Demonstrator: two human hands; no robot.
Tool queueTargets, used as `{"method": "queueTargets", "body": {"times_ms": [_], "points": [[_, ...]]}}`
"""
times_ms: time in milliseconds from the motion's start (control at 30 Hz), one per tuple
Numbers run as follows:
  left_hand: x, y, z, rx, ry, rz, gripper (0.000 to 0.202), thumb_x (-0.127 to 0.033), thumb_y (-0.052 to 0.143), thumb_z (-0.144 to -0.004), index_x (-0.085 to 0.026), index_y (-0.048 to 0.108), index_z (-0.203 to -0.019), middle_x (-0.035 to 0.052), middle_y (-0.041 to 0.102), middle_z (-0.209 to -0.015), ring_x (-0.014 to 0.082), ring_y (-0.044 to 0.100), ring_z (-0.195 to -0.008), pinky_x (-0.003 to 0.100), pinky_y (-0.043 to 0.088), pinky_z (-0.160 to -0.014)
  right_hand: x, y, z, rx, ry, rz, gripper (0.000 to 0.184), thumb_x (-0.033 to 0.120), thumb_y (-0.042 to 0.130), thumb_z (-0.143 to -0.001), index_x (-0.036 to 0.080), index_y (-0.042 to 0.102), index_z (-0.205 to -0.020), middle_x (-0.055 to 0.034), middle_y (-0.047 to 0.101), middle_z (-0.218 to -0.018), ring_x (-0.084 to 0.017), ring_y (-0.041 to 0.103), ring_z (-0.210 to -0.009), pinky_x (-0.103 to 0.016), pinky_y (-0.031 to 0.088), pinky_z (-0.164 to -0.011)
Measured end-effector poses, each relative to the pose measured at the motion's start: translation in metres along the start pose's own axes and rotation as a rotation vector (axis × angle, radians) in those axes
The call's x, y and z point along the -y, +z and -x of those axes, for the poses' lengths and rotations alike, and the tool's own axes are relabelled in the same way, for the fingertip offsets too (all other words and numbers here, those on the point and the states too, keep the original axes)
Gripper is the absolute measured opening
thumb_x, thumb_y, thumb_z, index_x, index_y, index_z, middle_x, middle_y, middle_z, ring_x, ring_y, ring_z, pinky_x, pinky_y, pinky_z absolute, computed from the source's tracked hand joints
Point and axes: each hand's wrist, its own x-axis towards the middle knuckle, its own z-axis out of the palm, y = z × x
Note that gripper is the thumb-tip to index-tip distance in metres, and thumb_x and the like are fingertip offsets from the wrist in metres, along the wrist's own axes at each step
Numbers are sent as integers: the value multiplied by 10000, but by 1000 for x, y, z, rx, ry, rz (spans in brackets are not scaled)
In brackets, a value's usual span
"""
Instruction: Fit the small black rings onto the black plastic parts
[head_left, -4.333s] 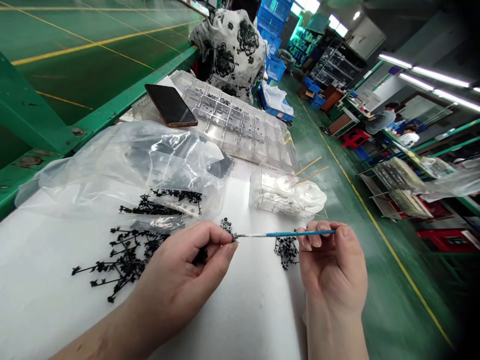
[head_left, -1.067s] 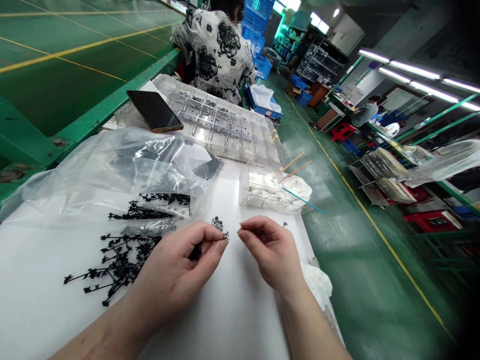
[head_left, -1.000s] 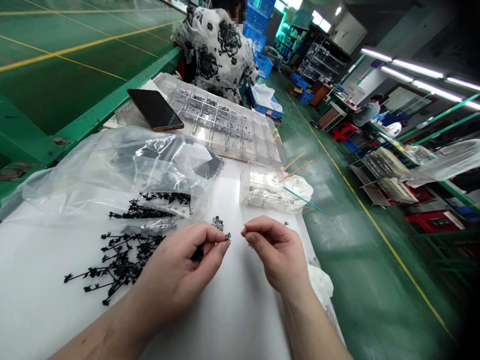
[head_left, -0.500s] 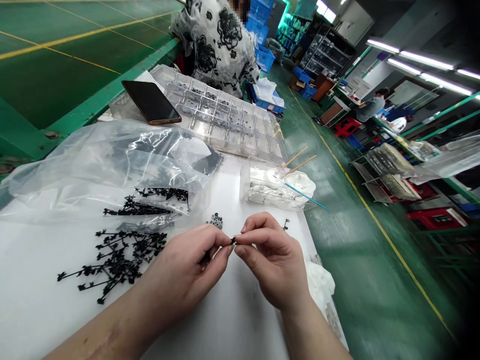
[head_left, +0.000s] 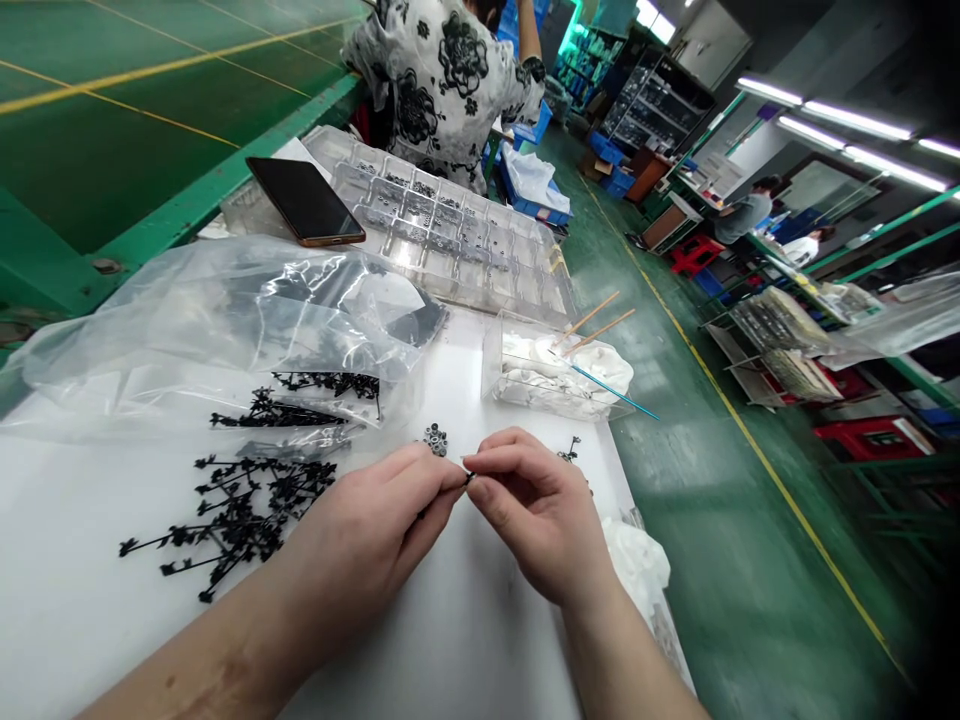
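My left hand [head_left: 367, 530] pinches a tiny black plastic part [head_left: 469, 479] between thumb and forefinger. My right hand [head_left: 532, 515] meets it there, its fingertips closed on the same part, which is mostly hidden by my fingers. Just above my hands lies a small heap of grey metal rings [head_left: 435, 438]. Black plastic sprue branches [head_left: 247, 510] spread across the white work surface [head_left: 82, 610] to my left. A smaller black sprue piece [head_left: 570, 450] lies past my right hand.
A clear bag [head_left: 225, 320] holds more black sprues. Behind it are a clear compartment tray of small parts [head_left: 442, 235] and a phone [head_left: 305, 200]. A clear box [head_left: 525, 385] holds white cloth, wooden sticks and a blue brush [head_left: 611, 390]. A person in a floral top [head_left: 442, 80] stands beyond the table.
My right hand has moved left to meet my left hand, and its fingertips have closed on the tiny black part. The person beyond the table has raised an arm.
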Motion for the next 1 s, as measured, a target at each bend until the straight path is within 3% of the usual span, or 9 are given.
{"method": "queueTargets", "body": {"times_ms": [200, 333, 467, 633, 767, 900, 1000], "points": [[6, 3, 3, -44, -13, -48, 210, -255, 555, -1101, -218, 714, -969, -13, 643, -799, 159, 641, -700, 283, 448, -664, 2, 2, 1, -18, -76, 86, 32, 255, 764, -971, 241, 784, -950, -48, 712, -902, -180, 680, -823, -316, 558, -711], [6, 2, 1, -56, -92, -35, 142, -328, 648, -1056, -233, 726, -1126, -23, 651, -789, 168, 605, -645, 292, 442, -628, 5, 2, 3, -45, -73, -56, 46, 275, 762, -980, 240, 764, -951, -55, 702, -925, -180, 679, -821, -303, 557, -670], [0, -6, -5, -18, -125, 123, 183, -340, 620, -1053, -255, 768, -987, -17, 669, -760, 174, 621, -674, 286, 446, -639, 2, 1, 3, -73, -12, -236, 104, 328, 805, -963, 239, 766, -928, -41, 673, -911, -160, 659, -740, -312, 550, -646], [-3, -15, -7, -22, -290, 294, 190, -413, 691, -1000, -278, 793, -914, -35, 585, -674, 169, 578, -634, 274, 432, -607, -4, 1, 2, -1, 76, -384, 170, 388, 829, -947, 237, 757, -925, -28, 647, -913, -148, 644, -691, -310, 544, -612], [1, -17, -6, -41, -426, 419, 242, -482, 723, -971, -260, 766, -886, -19, 599, -720, 172, 553, -676, 269, 445, -628, -3, 2, 3, 92, -4, -251, 87, 326, 802, -966, 249, 772, -994, -43, 685, -956, -168, 674, -795, -322, 565, -702], [4, -14, -7, -20, -459, 542, 249, -465, 751, -949, -235, 746, -852, -6, 603, -753, 173, 541, -719, 275, 456, -663, -1, 7, 2, 157, -143, -65, 46, 235, 779, -952, 253, 750, -983, -36, 703, -941, -171, 667, -821, -332, 560, -765], [8, -12, -4, -16, -506, 653, 254, -487, 773, -955, -247, 762, -1037, -40, 518, -717, 138, 454, -630, 246, 395, -567, 1, 2, 1, 126, -170, -1, 44, 229, 753, -950, 257, 728, -973, -38, 699, -929, -185, 660, -810, -346, 550, -753]]}}
